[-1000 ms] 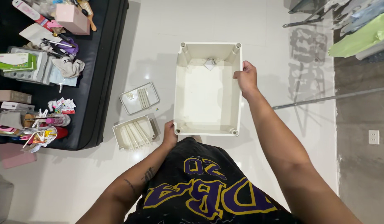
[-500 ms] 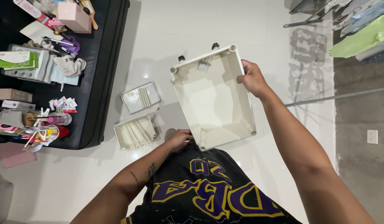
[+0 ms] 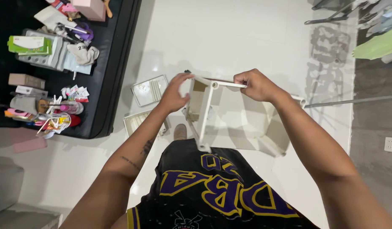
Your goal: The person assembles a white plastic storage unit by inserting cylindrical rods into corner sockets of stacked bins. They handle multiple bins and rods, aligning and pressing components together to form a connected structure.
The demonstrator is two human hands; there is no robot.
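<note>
Head view: the pale plastic box point(image 3: 234, 118) sits in the centre of the frame, tilted on edge in mid-air above the glossy white tiled floor point(image 3: 229, 38). The right hand point(image 3: 257, 85) has its fingers clamped over the upper rim; the left hand point(image 3: 174, 91) rests fingers spread and apart against the box's left outer wall, gripping nothing.

Risk, as judged: hard, smooth, thin-walled plastic held by one rim could twist out and drop onto the tiles, or onto the foot point(image 3: 180, 131) directly below. Two flat ribbed trays point(image 3: 148, 90) lie on the floor just left. At the left of the frame, a black desk point(image 3: 115, 55) carries small cartons and soft cloth.
</note>
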